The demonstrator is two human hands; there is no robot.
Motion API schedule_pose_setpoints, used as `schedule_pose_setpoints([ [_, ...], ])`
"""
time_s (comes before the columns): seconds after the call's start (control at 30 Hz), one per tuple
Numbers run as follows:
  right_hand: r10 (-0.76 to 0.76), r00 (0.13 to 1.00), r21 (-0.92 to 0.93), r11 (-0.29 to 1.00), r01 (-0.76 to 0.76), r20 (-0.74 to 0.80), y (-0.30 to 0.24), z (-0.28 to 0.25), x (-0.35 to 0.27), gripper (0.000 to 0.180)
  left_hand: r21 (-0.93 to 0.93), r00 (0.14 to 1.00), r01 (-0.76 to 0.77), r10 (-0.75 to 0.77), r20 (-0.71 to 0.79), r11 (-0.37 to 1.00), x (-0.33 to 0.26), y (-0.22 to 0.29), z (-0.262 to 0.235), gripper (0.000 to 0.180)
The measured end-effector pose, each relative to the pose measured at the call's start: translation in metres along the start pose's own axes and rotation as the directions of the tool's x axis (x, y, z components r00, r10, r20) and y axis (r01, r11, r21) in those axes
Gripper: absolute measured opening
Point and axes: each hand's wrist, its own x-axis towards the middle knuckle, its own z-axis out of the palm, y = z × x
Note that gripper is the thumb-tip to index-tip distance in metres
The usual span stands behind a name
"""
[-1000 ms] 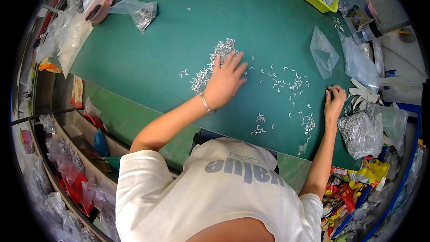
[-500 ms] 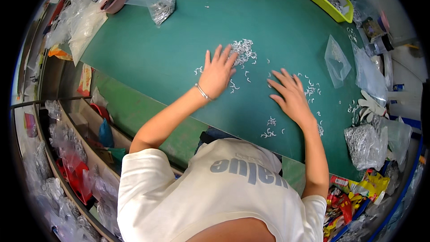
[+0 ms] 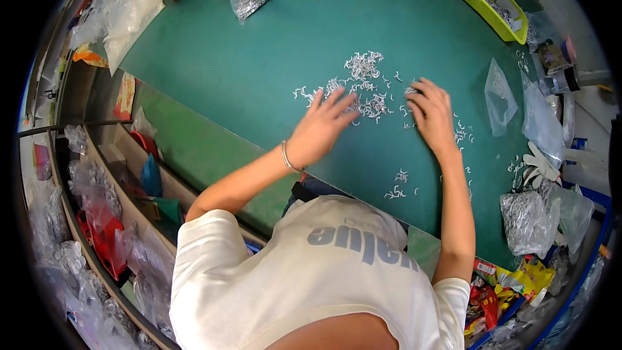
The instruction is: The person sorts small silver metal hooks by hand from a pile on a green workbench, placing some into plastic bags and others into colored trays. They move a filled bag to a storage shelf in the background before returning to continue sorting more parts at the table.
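Observation:
Small curved silver metal pieces (image 3: 364, 65) lie in a loose heap on the green tabletop (image 3: 259, 84). My left hand (image 3: 322, 131) is open over the heap's near left side, its fingers spread and slightly blurred, touching or just above the nearest pieces. To the right of the heap, my right hand (image 3: 435, 116) is open and palm down. Its fingers are bent, with the thumb apart from them. A few silver pieces show at its fingertips; what lies under the palm is hidden.
Smaller clusters of pieces (image 3: 400, 185) lie nearer me and to the right. A clear bag of silver parts (image 3: 250, 0) sits at the far left. A yellow-green basket (image 3: 483, 6) stands far right, above a clear bag (image 3: 500, 100), a white glove (image 3: 539, 165) and a wrapped bundle (image 3: 523, 214).
The heap is spread wider, with pieces drawn toward me. My left hand has come nearer me; my right hand has moved up toward the heap and its fingers are more bent.

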Motion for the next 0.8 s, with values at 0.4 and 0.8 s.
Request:
schedule_pose_setpoints([
  [0.4,0.016,1.0,-0.051,0.999,-0.017,-0.025,-0.03,-0.001,-0.017,0.025,0.0,1.0,0.03,-0.03,0.003,1.0,0.001,0.023,0.009,0.045],
  [0.8,0.005,0.995,0.019,1.0,-0.007,0.103,-0.037,0.019,0.003,0.033,0.043,0.983,-0.144,0.137,0.125,0.989,-0.001,0.043,0.019,0.055],
])
